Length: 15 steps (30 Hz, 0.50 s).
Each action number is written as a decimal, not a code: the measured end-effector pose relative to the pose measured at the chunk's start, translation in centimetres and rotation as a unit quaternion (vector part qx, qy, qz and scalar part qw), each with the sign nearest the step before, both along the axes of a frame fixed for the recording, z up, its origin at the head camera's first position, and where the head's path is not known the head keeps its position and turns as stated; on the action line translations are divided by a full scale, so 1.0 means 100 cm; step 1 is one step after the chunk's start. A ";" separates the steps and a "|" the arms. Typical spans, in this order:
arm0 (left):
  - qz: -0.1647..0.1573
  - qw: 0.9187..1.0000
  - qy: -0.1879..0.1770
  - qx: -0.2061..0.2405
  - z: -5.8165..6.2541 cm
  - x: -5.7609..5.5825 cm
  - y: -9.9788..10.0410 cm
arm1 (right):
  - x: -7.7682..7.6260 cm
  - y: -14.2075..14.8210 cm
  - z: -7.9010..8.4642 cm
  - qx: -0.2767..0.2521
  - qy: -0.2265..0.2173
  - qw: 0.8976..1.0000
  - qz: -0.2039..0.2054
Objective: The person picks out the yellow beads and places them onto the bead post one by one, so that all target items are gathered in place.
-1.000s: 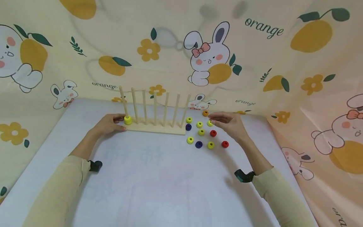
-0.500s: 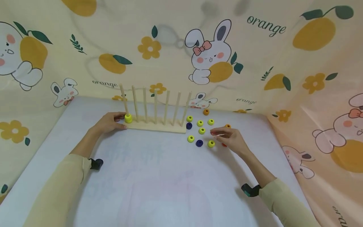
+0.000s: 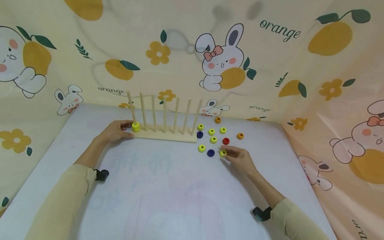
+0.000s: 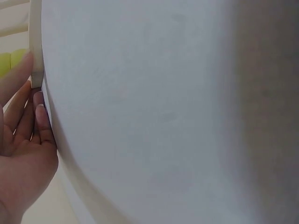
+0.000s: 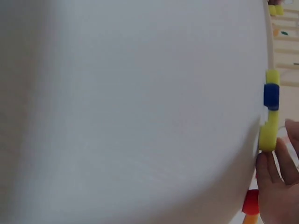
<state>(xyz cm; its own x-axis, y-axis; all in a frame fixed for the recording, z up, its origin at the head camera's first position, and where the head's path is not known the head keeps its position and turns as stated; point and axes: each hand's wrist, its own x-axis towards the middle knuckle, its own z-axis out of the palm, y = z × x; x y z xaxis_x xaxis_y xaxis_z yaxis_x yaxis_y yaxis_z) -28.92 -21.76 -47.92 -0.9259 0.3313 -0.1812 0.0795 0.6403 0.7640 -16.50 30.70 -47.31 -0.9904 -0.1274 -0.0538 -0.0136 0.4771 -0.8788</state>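
My left hand (image 3: 115,130) grips the left end of a wooden peg rack (image 3: 165,136), thumb at the base's front edge. Yellow beads (image 3: 136,127) sit stacked on its leftmost peg, beside those fingers. To the right of the rack, my right hand (image 3: 241,160) is low over the table, thumb and fingertips around a yellow bead (image 3: 223,153) lying there. In the right wrist view, the thumb (image 5: 292,129) looks apart from that yellow bead (image 5: 267,137). A red bead (image 5: 251,201) near that hand is hidden in the head view.
Scattered on the white table (image 3: 168,200) are more beads: a dark blue bead (image 3: 211,153), a red bead (image 3: 226,141), orange beads (image 3: 240,136) and several yellow ones. A printed cloth (image 3: 180,40) rises behind and at both sides.
My right hand has come from the back beads, past the red bead, down to the front yellow bead. The left hand stays on the rack's end.
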 end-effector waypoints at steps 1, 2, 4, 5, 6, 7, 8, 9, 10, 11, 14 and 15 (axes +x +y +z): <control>0.000 1.000 -0.001 0.000 0.000 0.000 0.000 | 0.001 -0.001 -0.001 0.005 0.001 1.000 0.001; 0.001 1.000 -0.001 -0.001 -0.001 0.000 0.000 | 0.001 -0.001 -0.002 0.011 0.004 1.000 0.000; 0.002 1.000 0.000 0.000 -0.001 0.000 0.000 | 0.002 -0.002 -0.003 0.024 0.007 1.000 -0.003; 0.002 1.000 0.000 0.000 0.000 0.000 0.001 | 0.003 -0.002 -0.003 0.032 0.010 0.999 -0.004; 0.003 1.000 0.000 0.001 0.000 0.000 0.001 | 0.003 -0.003 -0.003 0.041 0.012 0.999 -0.008; 0.004 1.000 -0.001 0.001 0.000 0.000 0.001 | 0.003 -0.003 -0.004 0.047 0.014 0.999 -0.012; 0.004 1.000 -0.002 0.000 0.000 0.000 0.001 | 0.003 -0.003 -0.004 0.054 0.014 0.998 -0.016; 0.004 1.000 -0.002 0.000 0.001 0.000 0.001 | 0.003 -0.004 -0.005 0.061 0.016 0.998 -0.019; 0.004 1.000 -0.003 -0.001 0.001 0.000 0.001 | 0.003 -0.004 -0.006 0.071 0.022 0.997 -0.021; 0.004 1.000 -0.003 -0.002 0.001 0.001 0.001 | 0.003 -0.004 -0.007 0.078 0.028 0.996 -0.024; 0.003 1.000 -0.004 -0.003 0.001 0.001 0.001 | 0.002 -0.005 -0.010 0.103 0.048 0.993 -0.035; 0.002 1.000 -0.003 -0.002 0.001 0.002 0.001 | 0.002 -0.005 -0.011 0.109 0.053 0.992 -0.038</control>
<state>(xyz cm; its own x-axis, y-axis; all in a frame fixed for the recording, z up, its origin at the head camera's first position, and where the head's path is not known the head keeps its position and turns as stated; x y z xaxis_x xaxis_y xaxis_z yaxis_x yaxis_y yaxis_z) -28.75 -21.69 -47.85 -0.9263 0.3262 -0.1884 0.0717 0.6435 0.7621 -16.29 30.16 -48.42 -0.9982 -0.0492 0.0339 -0.0579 0.6585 -0.7503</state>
